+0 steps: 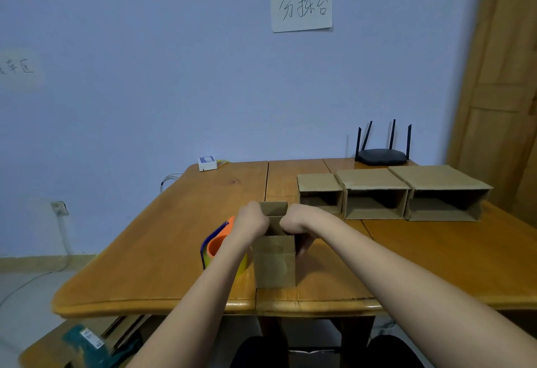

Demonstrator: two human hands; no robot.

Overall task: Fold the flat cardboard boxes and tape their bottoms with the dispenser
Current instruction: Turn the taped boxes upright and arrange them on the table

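Folding in the end flaps of a small brown cardboard box [274, 260] standing at the near middle of the orange-brown wooden table [174, 237].

From the left: the tape dispenser with its orange core and blue frame [216, 244] waits just beside the box, partly behind the left forearm. The left hand [251, 221] and right hand [297, 219] both curl over the box's upper edges, fingers gripping the flaps. To do this well, I judge, press opposite flaps down level so the edges meet squarely, and keep one hand pinning them while the other reaches for the dispenser. Three folded boxes [374, 193] sit at the far right.
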